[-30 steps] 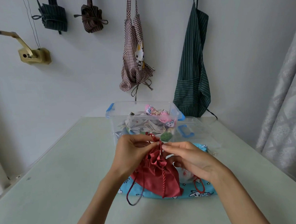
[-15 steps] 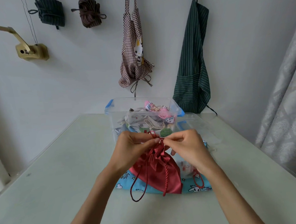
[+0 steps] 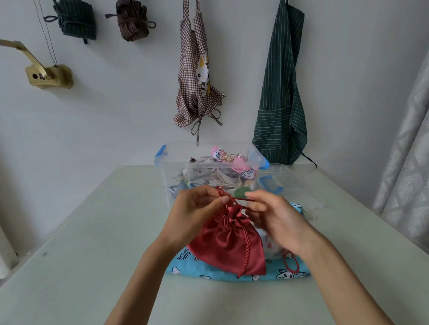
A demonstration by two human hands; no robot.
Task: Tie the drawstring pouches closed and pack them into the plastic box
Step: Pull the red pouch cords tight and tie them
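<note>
Head view. Pale green table (image 3: 64, 287), far edge against a white wall. Both forearms reach in from the near edge and meet over the middle of the table.

Red satin pouch (image 3: 229, 242): mouth gathered shut, lying tilted with its neck toward the far edge and its body toward the near edge. It rests on a blue printed pouch (image 3: 190, 268) that lies flat on the table, and just beside the blue one's right part shows a loop of red cord (image 3: 290, 263).

Left hand (image 3: 194, 214): fingers curled, thumb and fingertips pinching the red drawstring (image 3: 232, 200) at the pouch neck; a small loop of cord stands up above the fingers. Right hand (image 3: 275, 214): fingers bent, fingertips pinching the same drawstring just right of the neck, so a short run of cord is stretched between the two hands. One long tail of cord hangs down over the pouch front toward the near edge.

Clear plastic box (image 3: 168, 165) with blue latches, at the far edge, middle of the table, just beyond the hands. It holds several cloth pouches, white, pink and patterned. A clear lid (image 3: 285, 180) lies beside it on the right.

Wall: checked apron (image 3: 195, 87), green striped apron (image 3: 279, 94), two bundled cloths (image 3: 76, 19) on hooks, brass bracket (image 3: 47, 75). Grey curtain (image 3: 416, 161) at right edge.
</note>
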